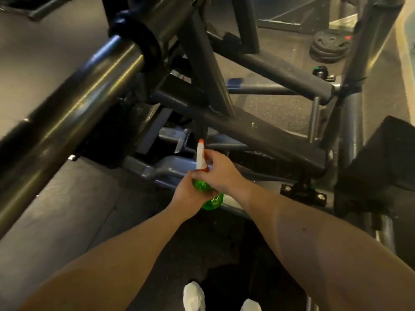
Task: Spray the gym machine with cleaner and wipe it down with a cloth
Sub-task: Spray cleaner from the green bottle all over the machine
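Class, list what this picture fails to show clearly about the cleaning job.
- Head view: spray bottle body mostly covered by the left hand; fill level unclear.
- Head view: its trigger hidden under the right hand.
- Cloth: none in view.
- Gym machine: cut off by frame edges; near bar blurred.

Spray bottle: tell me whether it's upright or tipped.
Roughly upright: bottle head above green body, nozzle toward the frame; left hand and right hand hold it.

A gym: a heavy black steel machine frame (258, 133) of welded tubes fills the view. A thick loading bar (74, 104) runs out toward 9 o'clock, stacked weight plates (330, 47) lie at 1 o'clock, and speckled rubber flooring (280, 108) lies beneath.
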{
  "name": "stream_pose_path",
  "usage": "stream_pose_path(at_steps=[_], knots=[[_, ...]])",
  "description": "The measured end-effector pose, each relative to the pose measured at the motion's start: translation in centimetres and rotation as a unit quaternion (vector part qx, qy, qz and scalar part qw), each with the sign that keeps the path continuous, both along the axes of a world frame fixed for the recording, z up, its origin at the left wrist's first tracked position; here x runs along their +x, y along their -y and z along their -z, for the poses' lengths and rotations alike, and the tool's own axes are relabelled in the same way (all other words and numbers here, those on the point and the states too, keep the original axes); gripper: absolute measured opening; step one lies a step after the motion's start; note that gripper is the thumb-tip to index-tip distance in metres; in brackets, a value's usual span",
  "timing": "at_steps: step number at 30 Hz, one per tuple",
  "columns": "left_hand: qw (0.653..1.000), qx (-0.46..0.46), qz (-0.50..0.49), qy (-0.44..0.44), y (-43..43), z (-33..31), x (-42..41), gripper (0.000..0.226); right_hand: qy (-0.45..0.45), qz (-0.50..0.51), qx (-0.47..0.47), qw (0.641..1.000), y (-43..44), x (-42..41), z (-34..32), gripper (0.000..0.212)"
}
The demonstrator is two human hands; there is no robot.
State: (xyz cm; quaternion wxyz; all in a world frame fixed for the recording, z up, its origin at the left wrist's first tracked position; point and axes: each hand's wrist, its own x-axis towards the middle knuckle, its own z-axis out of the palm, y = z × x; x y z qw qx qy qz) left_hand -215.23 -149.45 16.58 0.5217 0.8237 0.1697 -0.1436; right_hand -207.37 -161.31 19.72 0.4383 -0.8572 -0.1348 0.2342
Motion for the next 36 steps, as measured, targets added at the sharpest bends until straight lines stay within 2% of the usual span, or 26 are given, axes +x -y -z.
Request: stream_pose_path(at_steps=[2,5,7,9,13,18,21,24,27,32,36], knots=[[0.999,-0.004,-0.04,0.009,-1.5,-0.1,0.2,0.065,0.021,-0.019,0.002,1.0,-1.5,0.8,-0.5,0.075],[0.997,-0.005,-0.077,0.025,-3.0,-0.2,0.2,0.065,0.047,-0.049,-0.018,0.998,-3.6,1.5,-0.8,0.061],[0.997,0.003,-0.074,0.023,-3.5,0.6,-0.2,0.068,0.034,-0.05,-0.018,0.998,-4.3,1.2,0.1,0.055],[0.998,0.005,-0.059,0.002,-3.5,2.2,-0.9,0.074,0.007,-0.035,-0.009,0.999,-3.8,0.1,1.8,0.06],[0.996,0.024,0.026,-0.077,-2.2,6.5,-3.0,0.076,-0.086,0.046,0.028,0.995,-0.6,-3.9,6.2,0.073],[0.985,0.003,0.119,-0.127,2.8,10.3,-5.2,0.073,-0.133,0.161,-0.011,0.978,4.8,-8.7,11.1,0.08],[0.975,-0.014,0.169,-0.142,6.2,11.4,-5.6,0.071,-0.149,0.217,-0.024,0.964,8.6,-10.3,11.9,0.07],[0.965,-0.03,0.205,-0.163,8.8,12.3,-5.8,0.073,-0.137,0.24,-0.046,0.96,11.8,-11.3,12.3,0.049],[0.96,-0.03,0.219,-0.173,10.4,13.0,-6.2,0.075,-0.139,0.235,-0.072,0.959,13.3,-12.1,12.9,0.037],[0.964,-0.031,0.184,-0.187,9.4,14.0,-7.5,0.073,-0.164,0.192,-0.052,0.966,12.2,-12.1,13.2,0.058],[0.975,-0.022,0.133,-0.179,6.7,14.6,-8.0,0.079,-0.165,0.153,-0.057,0.973,8.9,-11.4,14.2,0.053]])
